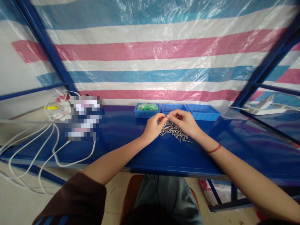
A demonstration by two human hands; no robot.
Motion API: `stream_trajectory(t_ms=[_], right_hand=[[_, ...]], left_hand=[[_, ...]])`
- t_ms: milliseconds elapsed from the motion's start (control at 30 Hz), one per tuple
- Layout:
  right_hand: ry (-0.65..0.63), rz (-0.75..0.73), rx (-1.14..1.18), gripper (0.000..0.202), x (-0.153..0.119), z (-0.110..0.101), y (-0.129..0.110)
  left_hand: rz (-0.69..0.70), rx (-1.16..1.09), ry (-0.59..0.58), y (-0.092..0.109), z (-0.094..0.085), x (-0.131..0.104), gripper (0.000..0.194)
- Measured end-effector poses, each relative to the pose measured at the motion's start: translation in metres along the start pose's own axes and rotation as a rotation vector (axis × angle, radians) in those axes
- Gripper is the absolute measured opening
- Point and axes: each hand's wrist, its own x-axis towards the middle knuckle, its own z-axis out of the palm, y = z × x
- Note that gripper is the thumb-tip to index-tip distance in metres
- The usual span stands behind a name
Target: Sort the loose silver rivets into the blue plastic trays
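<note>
My left hand [154,126] and my right hand [182,122] meet fingertip to fingertip above a heap of thin silver metal pins [172,129], which look like rivets or screws. Both are closed in a pinch. Whatever lies between the fingertips is too small or hidden to make out. The heap sits on the blue tabletop [117,143], partly covered by my right hand, with a few loose pins at its near edge. Just behind my hands stand a blue bin with green pieces [147,107], a middle blue bin [165,107] and a right blue bin [202,112].
White cables [55,147] tangle at the left, beside a blurred-out patch [83,118]. A clear plastic lid [233,113] lies right of the bins. Blue frame posts [267,56] and a striped plastic sheet [152,47] close off the back. The table's front edge [164,170] is near my lap.
</note>
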Motion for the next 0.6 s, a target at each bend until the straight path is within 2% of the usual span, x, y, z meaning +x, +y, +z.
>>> stream_trajectory(t_ms=[233,333,467,600], right_hand=[[-0.017,-0.137,-0.233,0.022,-0.002,-0.005,-0.010],[-0.050,-0.192,-0.259,0.023,-0.002,-0.007,-0.016],[-0.031,-0.202,-0.295,0.025,-0.001,-0.010,-0.016],[-0.064,-0.208,-0.350,0.026,0.000,-0.012,-0.010]], left_hand=[[-0.010,-0.033,-0.079,-0.002,0.002,0.000,0.012],[-0.008,-0.061,-0.019,0.000,0.000,0.001,0.009],[0.028,-0.056,0.080,0.007,-0.005,0.003,0.006],[0.056,-0.028,0.105,0.010,-0.007,0.003,0.009]])
